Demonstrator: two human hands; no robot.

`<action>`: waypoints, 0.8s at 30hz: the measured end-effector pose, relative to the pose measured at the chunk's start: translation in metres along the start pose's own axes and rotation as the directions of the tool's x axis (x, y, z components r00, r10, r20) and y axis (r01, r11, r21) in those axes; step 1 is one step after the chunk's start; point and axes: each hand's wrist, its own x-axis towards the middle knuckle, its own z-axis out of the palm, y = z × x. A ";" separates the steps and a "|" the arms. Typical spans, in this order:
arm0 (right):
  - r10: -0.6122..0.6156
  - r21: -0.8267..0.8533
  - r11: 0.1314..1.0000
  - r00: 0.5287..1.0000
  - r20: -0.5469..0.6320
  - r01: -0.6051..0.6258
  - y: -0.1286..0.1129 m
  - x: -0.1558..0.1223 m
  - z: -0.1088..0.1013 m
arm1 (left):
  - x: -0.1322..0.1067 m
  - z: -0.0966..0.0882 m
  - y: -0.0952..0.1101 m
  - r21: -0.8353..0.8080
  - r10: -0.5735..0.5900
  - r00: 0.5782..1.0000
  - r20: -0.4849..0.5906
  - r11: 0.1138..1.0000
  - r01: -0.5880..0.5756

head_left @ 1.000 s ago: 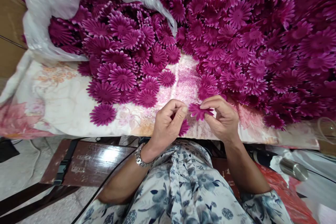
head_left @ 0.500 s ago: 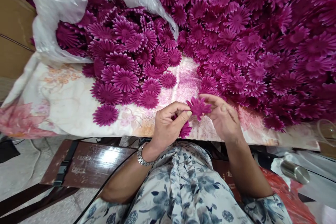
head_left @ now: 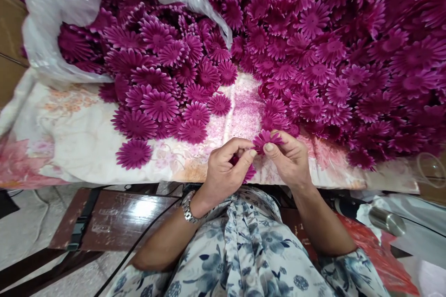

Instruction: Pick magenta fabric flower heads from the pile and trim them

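Between my two hands, near the table's front edge, is a magenta artificial flower head (head_left: 264, 141). My left hand (head_left: 228, 163) pinches it at its left edge between thumb and forefinger. At its right side, my right hand (head_left: 291, 158) grips the petals with thumb and fingers. Another magenta flower (head_left: 249, 171) shows partly below and behind my left fingers; whether that hand holds it I cannot tell. Left of my hands, a single flower head (head_left: 134, 153) lies at the front of a loose pile of flowers (head_left: 160, 106).
A white plastic bag (head_left: 66, 4) lies open at the upper left, flowers spilling from it. A larger flower heap (head_left: 331, 51) covers the right side. Beneath is a floral cloth (head_left: 80, 144). A brown wooden bench (head_left: 118, 216) stands lower left; a metal cup (head_left: 387, 221) lies lower right.
My right hand has closed from a loose, spread pose onto the flower's right side. My left hand keeps its pinch. The view has shifted slightly.
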 end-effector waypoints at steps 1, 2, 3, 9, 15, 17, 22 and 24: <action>0.000 -0.009 1.000 1.000 -0.006 0.000 0.001 -0.001 0.000 | 0.000 0.000 -0.001 -0.011 -0.010 1.000 -0.002 1.000 0.010; -0.004 -0.015 1.000 1.000 -0.009 0.003 0.002 -0.001 0.000 | -0.001 -0.001 -0.001 -0.017 -0.018 1.000 0.000 1.000 0.018; -0.010 -0.019 1.000 1.000 -0.008 0.010 0.002 -0.001 0.001 | -0.001 -0.002 -0.002 -0.021 -0.024 1.000 0.001 0.999 0.024; -0.065 0.001 0.998 0.997 0.037 0.065 -0.001 -0.001 0.003 | -0.002 -0.004 -0.004 -0.066 -0.073 0.997 -0.007 0.995 0.073; -0.022 0.016 1.000 0.998 0.054 0.021 -0.003 -0.001 0.004 | -0.002 -0.006 -0.005 -0.100 -0.132 0.991 -0.011 0.986 0.130; -0.011 0.006 1.000 0.999 0.051 0.011 -0.003 -0.001 0.004 | -0.001 -0.006 -0.005 -0.108 -0.142 0.990 0.001 0.984 0.141; -0.016 -0.028 0.999 0.999 0.039 0.017 -0.003 -0.001 0.004 | 0.001 -0.006 -0.005 -0.145 -0.156 0.986 0.065 0.976 0.164; -0.013 -0.016 1.000 0.999 0.031 0.013 -0.002 -0.001 0.004 | 0.001 -0.006 -0.004 -0.159 -0.164 0.982 0.098 0.971 0.178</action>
